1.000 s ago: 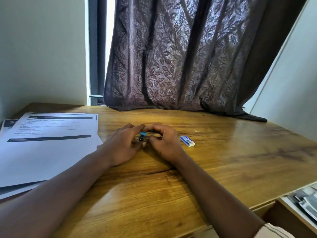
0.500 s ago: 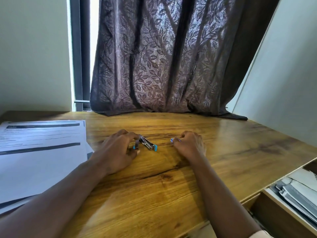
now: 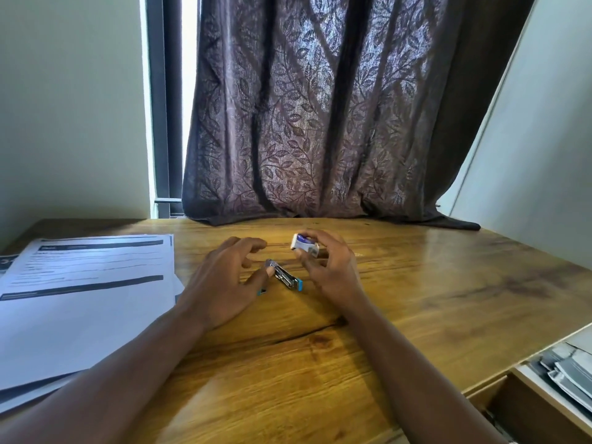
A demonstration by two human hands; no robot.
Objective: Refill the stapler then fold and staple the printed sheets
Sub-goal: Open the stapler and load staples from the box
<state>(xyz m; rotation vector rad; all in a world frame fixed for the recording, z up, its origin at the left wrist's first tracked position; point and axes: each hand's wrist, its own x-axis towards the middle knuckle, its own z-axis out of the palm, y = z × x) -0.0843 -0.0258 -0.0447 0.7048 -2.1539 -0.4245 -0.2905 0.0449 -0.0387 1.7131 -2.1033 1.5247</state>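
Two bare arms of a person, seen from above

The left hand (image 3: pixel 221 283) and the right hand (image 3: pixel 330 270) are uncovered; the left forearm (image 3: pixel 112 379) and the right forearm (image 3: pixel 416 373) are bare from wrist to the near edge.

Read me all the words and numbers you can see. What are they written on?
Nothing here can be read for sure.
Printed sheets: dark bars and lines of print, all too blurred to read.
Small box held in the right hand: a blue and white label, too small to read.
Stapler: no writing shows.
Papers at the lower right: no readable writing.
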